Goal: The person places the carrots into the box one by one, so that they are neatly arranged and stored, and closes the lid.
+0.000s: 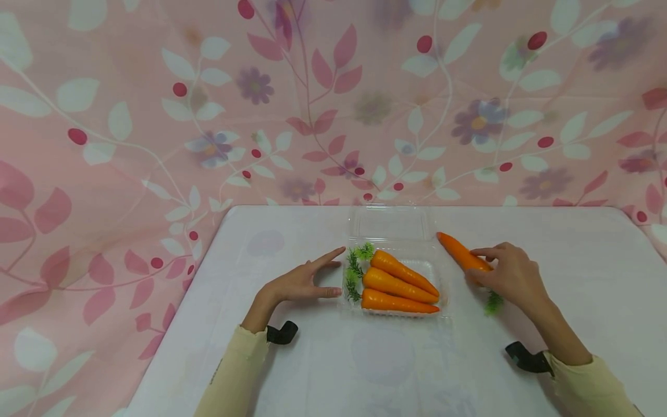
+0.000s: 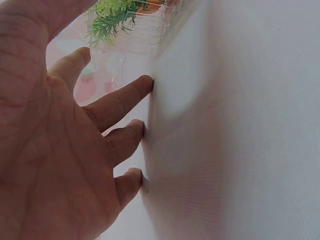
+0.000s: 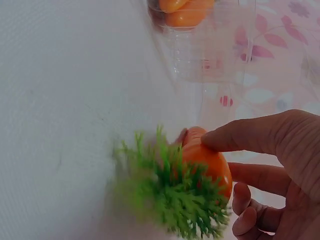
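Three orange carrots (image 1: 398, 284) with green leafy tops lie side by side in a clear plastic box (image 1: 442, 269), their tips pointing right. My left hand (image 1: 299, 284) is by the box's left side, fingers spread and holding nothing; in the left wrist view several fingertips (image 2: 145, 84) touch the tabletop. To the right of the box, my right hand (image 1: 513, 278) grips a loose carrot (image 1: 455, 249) near its leafy end. Close up in the right wrist view, that carrot's green top (image 3: 185, 195) hangs toward the camera, and the fingers lie along its orange side.
Behind the carrots, the box's clear lid (image 1: 391, 223) lies folded back on the white tabletop (image 1: 292, 365). A pink floral cloth (image 1: 333, 116) hangs behind the table. Black wrist mounts (image 1: 526, 357) stick out from both sleeves.
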`<state>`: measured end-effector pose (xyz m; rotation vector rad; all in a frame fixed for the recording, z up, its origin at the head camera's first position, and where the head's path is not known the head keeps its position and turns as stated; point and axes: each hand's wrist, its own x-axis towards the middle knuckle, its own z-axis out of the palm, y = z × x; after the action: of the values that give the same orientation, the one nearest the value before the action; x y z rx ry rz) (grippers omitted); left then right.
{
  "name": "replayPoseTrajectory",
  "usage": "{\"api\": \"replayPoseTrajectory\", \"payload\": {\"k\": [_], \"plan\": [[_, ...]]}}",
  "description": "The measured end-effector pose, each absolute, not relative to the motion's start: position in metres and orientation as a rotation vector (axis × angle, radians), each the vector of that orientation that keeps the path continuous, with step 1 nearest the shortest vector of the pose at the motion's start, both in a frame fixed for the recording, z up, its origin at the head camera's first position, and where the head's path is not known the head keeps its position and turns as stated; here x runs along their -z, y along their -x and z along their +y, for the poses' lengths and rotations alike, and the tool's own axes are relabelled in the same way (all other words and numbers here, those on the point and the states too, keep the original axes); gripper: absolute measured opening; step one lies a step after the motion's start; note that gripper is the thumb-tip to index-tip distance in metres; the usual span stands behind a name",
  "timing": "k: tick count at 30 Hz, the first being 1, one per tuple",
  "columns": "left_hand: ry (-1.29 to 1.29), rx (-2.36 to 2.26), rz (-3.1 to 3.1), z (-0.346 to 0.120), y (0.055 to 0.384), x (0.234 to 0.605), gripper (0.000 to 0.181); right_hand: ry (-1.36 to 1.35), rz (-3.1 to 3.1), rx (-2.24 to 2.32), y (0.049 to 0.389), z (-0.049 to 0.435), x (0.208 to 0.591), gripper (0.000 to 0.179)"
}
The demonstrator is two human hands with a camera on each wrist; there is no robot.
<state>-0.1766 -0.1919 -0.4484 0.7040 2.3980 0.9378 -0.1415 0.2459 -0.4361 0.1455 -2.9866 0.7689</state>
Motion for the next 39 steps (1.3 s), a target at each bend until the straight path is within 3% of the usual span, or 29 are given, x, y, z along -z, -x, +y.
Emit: {"api": "replayPoseTrajectory", "payload": {"k": [16, 39], "plan": [[-0.706, -0.937, 2.394, -0.191, 0.177, 0.447, 0.093, -0.017, -2.987, -0.645, 0.144, 0.248, 0.439, 0.041], [-0.714, -0.952, 2.388, -0.191, 0.176, 0.446, 0.094, -0.087, -2.868, -0.666, 0.142, 0.259, 0.444, 0.038]]}}
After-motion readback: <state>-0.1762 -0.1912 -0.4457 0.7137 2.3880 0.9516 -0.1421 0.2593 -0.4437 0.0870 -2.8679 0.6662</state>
